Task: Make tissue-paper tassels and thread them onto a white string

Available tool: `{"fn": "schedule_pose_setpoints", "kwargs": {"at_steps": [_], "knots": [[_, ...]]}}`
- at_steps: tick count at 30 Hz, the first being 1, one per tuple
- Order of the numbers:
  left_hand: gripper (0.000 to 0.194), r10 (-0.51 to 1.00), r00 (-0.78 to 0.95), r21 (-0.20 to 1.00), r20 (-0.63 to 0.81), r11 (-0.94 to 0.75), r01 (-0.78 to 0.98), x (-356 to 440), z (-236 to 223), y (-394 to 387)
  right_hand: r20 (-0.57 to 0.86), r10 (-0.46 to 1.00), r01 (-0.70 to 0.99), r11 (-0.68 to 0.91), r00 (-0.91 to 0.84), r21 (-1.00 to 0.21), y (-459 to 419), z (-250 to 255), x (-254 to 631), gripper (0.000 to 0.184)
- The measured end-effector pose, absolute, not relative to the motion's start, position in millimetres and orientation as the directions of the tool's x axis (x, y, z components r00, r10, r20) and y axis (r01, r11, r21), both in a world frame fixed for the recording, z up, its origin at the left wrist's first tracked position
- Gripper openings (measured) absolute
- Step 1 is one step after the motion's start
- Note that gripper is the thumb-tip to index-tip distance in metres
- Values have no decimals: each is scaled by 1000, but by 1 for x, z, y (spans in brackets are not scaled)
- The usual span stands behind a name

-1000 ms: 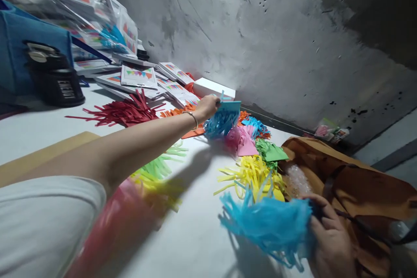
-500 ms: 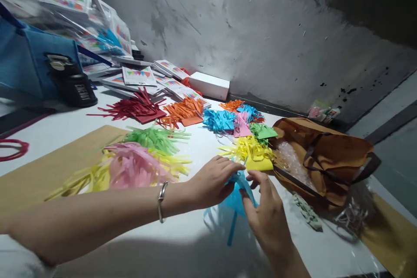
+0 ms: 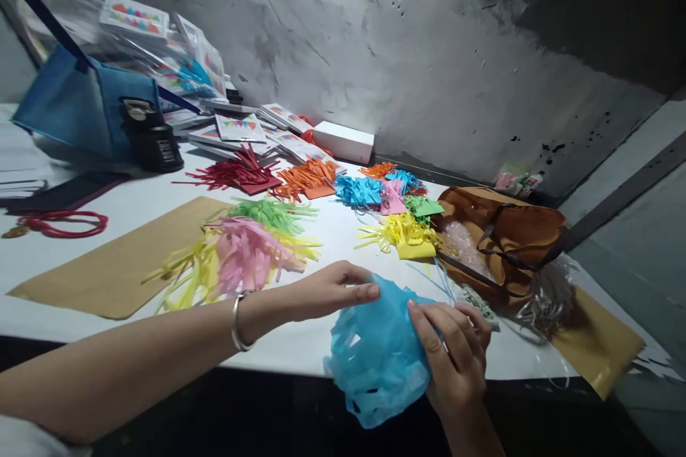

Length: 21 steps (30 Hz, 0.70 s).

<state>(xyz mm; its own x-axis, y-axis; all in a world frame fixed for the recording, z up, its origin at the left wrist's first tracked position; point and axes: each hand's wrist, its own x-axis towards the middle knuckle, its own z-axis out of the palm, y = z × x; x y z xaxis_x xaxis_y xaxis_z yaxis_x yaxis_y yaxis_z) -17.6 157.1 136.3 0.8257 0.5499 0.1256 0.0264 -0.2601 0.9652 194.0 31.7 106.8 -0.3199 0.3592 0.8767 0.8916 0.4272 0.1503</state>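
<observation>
Far left of my table (image 3: 300, 353): blue bag (image 3: 115, 114), dark bottle (image 3: 155, 146) upright just beside it, white lettering. Red cord (image 3: 75, 223) looped near a dark flat item (image 3: 69, 191), can't tell what. Printed flat packs (image 3: 240, 128) piled toward the wall (image 3: 332, 36), more under clear plastic. White box (image 3: 343, 141) right of the pile. On my right, open brown bag (image 3: 530, 228), clear plastic inside; brown sheet (image 3: 600, 335) near it, at the table's right end.

cool, uneven light brightens the middle of the wall (image 3: 332, 50) and the white table (image 3: 289, 351); the upper right corner and the space underneath are dark. wide-angle distortion stretches the softly blurred edges.
</observation>
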Motion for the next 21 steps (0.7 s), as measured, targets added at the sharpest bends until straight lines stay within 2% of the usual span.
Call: {"fn": "schedule_pose_setpoints", "kwargs": {"at_steps": [2,4,7,9,11,14,16,19,21], "knots": [[65,490,872,995,16,77,-61,-10,134,156,883,372,906,404,-287,125,28,104,195,43],[65,463,886,923,-9,344,-171,-6,127,146,885,388,918,384,-257,98,26,98,198,46],[73,259,965,805,-40,581,-123,1,108,120,877,412,930,355,-247,94,30,83,205,47],[84,108,992,764,-58,644,-26,6,93,101,853,440,932,336,-280,132,36,71,213,45],[80,55,996,728,-75,685,17,13,82,88,825,469,934,308,-315,181,45,62,226,43],[35,137,984,692,-117,721,-18,23,78,82,804,499,943,248,-322,224,50,65,258,41],[18,208,965,710,-161,703,-33,25,84,88,808,508,954,180,-299,240,44,77,282,38],[22,263,936,746,-232,666,-3,17,94,106,834,492,960,16,-250,278,28,91,301,30],[28,310,902,782,-301,621,47,1,97,123,817,517,957,15,-255,290,20,86,295,25]]}}
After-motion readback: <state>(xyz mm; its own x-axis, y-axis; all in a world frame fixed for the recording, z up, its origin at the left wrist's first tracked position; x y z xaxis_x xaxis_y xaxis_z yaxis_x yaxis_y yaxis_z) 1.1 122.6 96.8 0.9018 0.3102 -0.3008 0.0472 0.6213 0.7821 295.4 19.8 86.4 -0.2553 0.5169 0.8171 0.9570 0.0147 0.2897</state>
